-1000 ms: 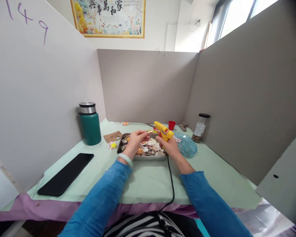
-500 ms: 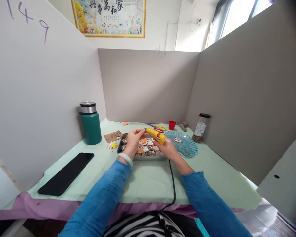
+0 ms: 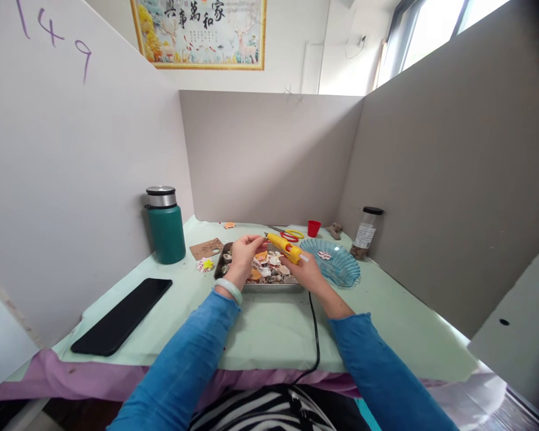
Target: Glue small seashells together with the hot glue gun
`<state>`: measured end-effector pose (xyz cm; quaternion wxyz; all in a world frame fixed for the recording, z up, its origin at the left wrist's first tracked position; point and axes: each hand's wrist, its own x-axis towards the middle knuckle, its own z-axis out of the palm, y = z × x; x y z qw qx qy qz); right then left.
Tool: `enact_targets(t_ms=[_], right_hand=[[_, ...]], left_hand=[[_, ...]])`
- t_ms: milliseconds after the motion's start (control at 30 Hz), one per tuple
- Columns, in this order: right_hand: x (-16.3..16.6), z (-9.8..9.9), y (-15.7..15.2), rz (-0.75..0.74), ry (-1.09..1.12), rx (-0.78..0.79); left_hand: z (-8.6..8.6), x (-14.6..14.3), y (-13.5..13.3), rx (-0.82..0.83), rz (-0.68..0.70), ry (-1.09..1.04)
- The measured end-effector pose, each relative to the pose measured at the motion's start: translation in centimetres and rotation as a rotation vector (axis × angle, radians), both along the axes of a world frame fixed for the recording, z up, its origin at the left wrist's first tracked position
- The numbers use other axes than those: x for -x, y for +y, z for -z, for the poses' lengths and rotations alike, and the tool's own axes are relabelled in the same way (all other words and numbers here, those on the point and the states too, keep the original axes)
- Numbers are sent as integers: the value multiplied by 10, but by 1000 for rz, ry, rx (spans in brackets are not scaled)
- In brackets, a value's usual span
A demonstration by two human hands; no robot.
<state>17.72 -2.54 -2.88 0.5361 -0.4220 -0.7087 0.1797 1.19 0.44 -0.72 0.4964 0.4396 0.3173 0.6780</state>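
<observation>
A yellow glue gun [image 3: 282, 244] is gripped in my right hand [image 3: 306, 269], its nozzle pointing left and its black cord [image 3: 315, 335] running down over the table edge. My left hand [image 3: 247, 254] is pinched just left of the nozzle; whatever lies between its fingertips is too small to make out. Both hands hover above a metal tray [image 3: 273, 288] filled with shells [image 3: 266, 271] and small stones. Part of the tray is hidden behind my hands and the glue gun.
Left stand a green bottle [image 3: 165, 230], a black phone [image 3: 123, 317], brown cardboard [image 3: 205, 249] and a flower-like piece [image 3: 205, 264]. Behind the tray are scissors [image 3: 290, 236] and a red cup [image 3: 313, 228]. Right are a blue plate [image 3: 341, 263] and a jar [image 3: 365, 234]. Partitions [image 3: 269, 155] surround the table.
Both hands and the glue gun keep almost the same pose above the tray. The whole view has shifted very slightly.
</observation>
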Motion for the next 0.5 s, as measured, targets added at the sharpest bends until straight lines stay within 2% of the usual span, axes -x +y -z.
enact_targets(t_ms=[200, 500], right_hand=[[2, -1, -3, 3, -99, -83], [-4, 1, 2, 53, -103, -81]], left_hand=[[0, 0, 0, -1, 1, 2], [-2, 1, -2, -15, -34, 36]])
